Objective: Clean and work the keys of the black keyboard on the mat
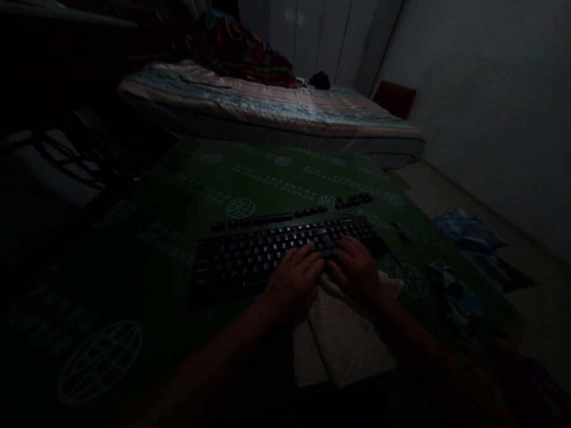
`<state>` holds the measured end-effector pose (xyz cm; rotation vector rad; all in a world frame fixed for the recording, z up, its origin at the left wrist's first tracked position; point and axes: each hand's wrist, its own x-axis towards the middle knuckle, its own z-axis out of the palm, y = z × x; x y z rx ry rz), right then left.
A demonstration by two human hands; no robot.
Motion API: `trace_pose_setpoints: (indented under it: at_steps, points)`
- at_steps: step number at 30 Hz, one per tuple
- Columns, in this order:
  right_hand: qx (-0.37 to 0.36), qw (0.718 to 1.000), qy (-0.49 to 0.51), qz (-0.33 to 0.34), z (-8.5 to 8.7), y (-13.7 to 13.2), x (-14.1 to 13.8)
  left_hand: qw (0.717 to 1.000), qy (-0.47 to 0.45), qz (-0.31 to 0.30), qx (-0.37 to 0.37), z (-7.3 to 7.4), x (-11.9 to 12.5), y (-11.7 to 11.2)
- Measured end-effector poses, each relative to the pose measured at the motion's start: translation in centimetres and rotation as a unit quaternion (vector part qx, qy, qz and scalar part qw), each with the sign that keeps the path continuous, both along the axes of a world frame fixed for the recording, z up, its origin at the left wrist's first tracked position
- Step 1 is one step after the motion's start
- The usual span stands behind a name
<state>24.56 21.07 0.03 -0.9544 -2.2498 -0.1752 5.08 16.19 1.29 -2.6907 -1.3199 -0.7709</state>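
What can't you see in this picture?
All in the head view:
Keys under the hands: the left hand and right hand cover part of the keyboard.
Any letters on the loose black keys: too small and dark.
The top end of the pale cloth: hidden by the hands.
Writing on the green table cover: too faint to read.
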Motion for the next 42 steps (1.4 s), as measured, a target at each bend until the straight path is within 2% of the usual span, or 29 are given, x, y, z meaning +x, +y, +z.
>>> trace_pose_setpoints:
  at_steps: [15, 28, 34, 42]
  points:
    - [0.019, 1.000, -0.004, -0.004, 0.3, -0.3, 0.0, 0.999, 0.014, 0.009, -0.049, 1.0, 0.4, 0.0]
    - [0.007, 1.000, 0.000, -0.006, 0.1, -0.4, -0.1, 0.998, 0.019, 0.013, -0.058, 1.7, 0.5, 0.2]
    - [0.024, 1.000, -0.011, -0.011, 0.0, -0.4, 0.0, 0.999, 0.018, 0.005, -0.039, 1.3, 0.3, 0.0]
    - [0.005, 1.000, -0.012, -0.006, -0.1, -0.2, -0.1, 1.000, 0.021, 0.003, -0.010, 0.5, 0.1, -0.1]
